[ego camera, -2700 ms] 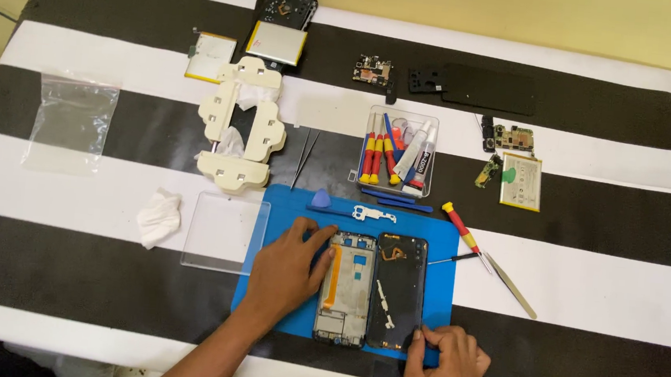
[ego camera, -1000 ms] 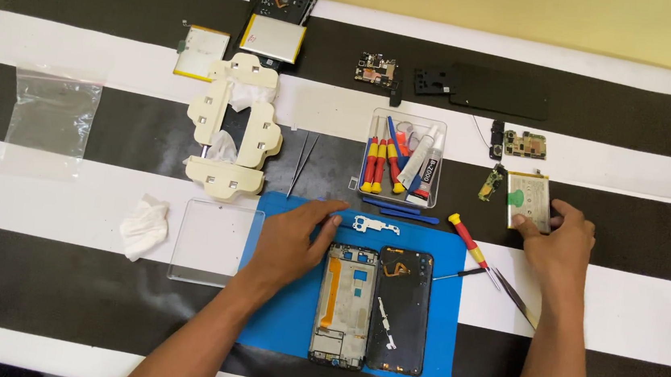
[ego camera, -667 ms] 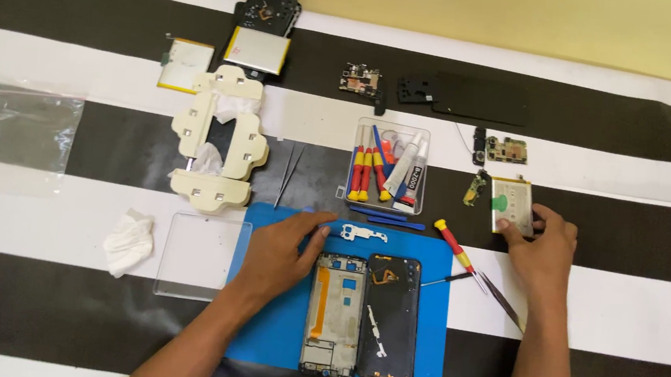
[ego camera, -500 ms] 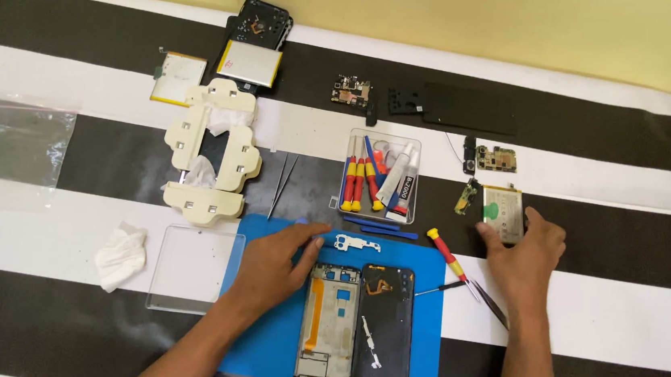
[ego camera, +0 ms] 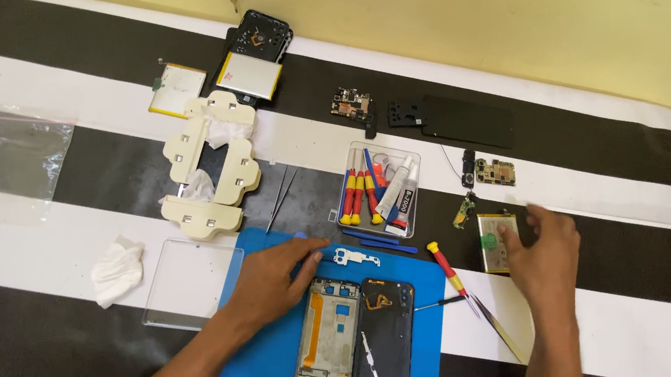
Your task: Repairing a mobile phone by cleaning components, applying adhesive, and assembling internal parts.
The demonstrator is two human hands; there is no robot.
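My left hand (ego camera: 273, 276) rests flat on the blue work mat (ego camera: 264, 352), fingers apart, beside an opened phone frame (ego camera: 327, 341) and a dark phone back panel (ego camera: 383, 342). A small white metal bracket (ego camera: 357, 257) lies just past its fingertips. My right hand (ego camera: 544, 255) hovers with spread fingers over a flat phone battery (ego camera: 493, 241) on the right and holds nothing. A red and yellow screwdriver (ego camera: 447, 268) and tweezers (ego camera: 497, 328) lie between the mat and that hand.
A clear tray of screwdrivers and a glue tube (ego camera: 379, 189) stands behind the mat. Cream plastic clamp jigs (ego camera: 209, 171), a glass sheet (ego camera: 191, 283), a crumpled tissue (ego camera: 118, 268), a plastic bag (ego camera: 16, 162), circuit boards (ego camera: 495, 173) and black covers (ego camera: 455, 120) dot the striped table.
My right hand went from the mat's near right corner out to the battery at the right and has now lifted slightly off it. The left hand stayed on the mat.
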